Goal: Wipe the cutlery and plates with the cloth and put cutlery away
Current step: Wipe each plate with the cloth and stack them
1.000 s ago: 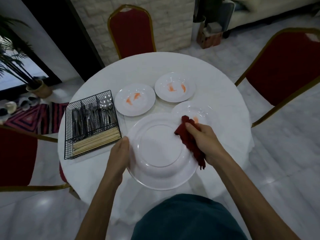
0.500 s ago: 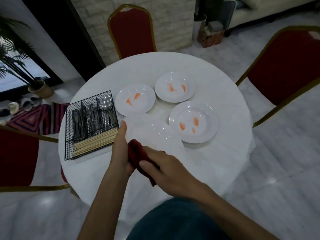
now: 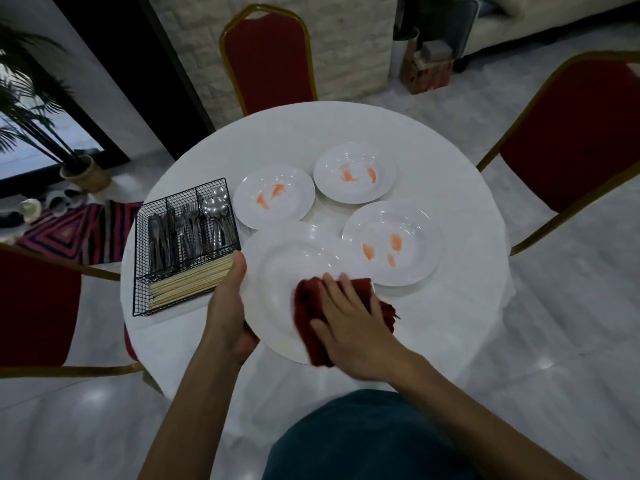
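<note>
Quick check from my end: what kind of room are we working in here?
Most likely a dining or banquet room, possibly in a restaurant or a home. A round table under a white cloth is ringed by red padded chairs with gold frames, and a wire cutlery caddy with chopsticks sits beside sauce-smeared plates.

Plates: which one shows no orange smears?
The held plate, gripped by the left hand and under the red cloth; the other three carry orange marks.
</note>
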`<state>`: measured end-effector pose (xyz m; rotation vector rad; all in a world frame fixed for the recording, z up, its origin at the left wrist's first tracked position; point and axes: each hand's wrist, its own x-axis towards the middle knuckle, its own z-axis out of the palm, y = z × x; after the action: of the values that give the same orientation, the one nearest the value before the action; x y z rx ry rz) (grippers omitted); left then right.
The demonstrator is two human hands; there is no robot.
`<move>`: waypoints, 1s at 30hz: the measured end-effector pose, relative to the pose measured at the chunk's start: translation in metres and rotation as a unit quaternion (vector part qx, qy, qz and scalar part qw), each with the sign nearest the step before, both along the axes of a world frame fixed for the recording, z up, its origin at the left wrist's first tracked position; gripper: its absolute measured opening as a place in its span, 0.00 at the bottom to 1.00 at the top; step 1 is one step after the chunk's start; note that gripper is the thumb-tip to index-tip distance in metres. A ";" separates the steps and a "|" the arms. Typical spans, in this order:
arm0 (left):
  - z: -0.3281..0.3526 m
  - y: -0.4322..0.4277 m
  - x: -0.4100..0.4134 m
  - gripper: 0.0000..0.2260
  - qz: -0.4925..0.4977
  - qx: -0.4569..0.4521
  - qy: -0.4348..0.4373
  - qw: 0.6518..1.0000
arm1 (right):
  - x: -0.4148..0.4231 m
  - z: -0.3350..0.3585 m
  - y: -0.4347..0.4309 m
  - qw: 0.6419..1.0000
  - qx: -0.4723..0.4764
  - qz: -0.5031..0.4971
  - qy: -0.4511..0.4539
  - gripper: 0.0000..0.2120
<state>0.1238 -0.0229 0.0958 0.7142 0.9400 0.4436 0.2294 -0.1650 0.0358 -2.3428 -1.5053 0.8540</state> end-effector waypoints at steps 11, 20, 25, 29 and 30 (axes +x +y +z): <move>-0.008 -0.021 0.004 0.23 -0.090 -0.006 0.030 0.995 | 0.041 0.002 0.054 0.977 0.142 -0.137 -0.077 0.33; -0.033 0.001 -0.035 0.24 0.032 0.011 0.057 0.998 | 0.052 -0.024 0.016 0.920 0.122 -0.335 0.161 0.20; -0.070 0.007 -0.054 0.19 0.057 0.005 0.159 0.986 | 0.027 -0.062 0.007 0.895 0.063 -0.353 0.266 0.15; -0.107 0.007 -0.076 0.12 0.004 0.057 0.295 0.954 | 0.013 -0.088 0.009 0.861 0.030 -0.394 0.320 0.16; -0.114 0.009 -0.082 0.11 -0.004 0.060 0.316 0.947 | 0.010 -0.089 0.011 0.858 0.030 -0.398 0.321 0.16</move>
<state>0.0419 -0.0135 -0.0184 0.9979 1.5213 0.2631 0.2397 -0.1536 -0.0536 -2.0043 -0.2386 1.1264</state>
